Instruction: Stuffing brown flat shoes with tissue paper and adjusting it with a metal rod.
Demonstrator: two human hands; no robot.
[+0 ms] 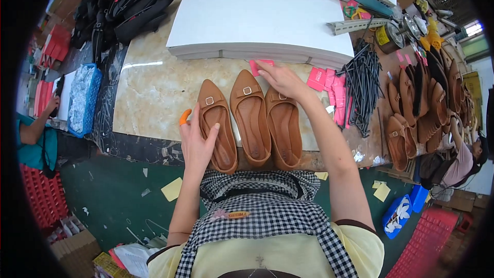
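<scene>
Three tan pointed flats with square buckles lie side by side on the table, toes pointing away from me. My left hand (196,137) grips the left shoe (222,136), its thumb over the opening and its fingers along the outer side. An orange finger cover (185,117) sits on one fingertip. The middle shoe (253,123) stands untouched beside it. Over the toe of the right shoe (286,134) reaches my right hand (282,80), partly hiding that toe. Its fingertips are closed on a small pink card (254,68) near the white stack.
A thick stack of white sheets (262,18) lies across the back. To the right are pink cards (329,82), a heap of dark thin sticks (363,82), a tin (389,37) and more tan shoes (406,136). A blue basket (85,100) stands left; people work on both sides.
</scene>
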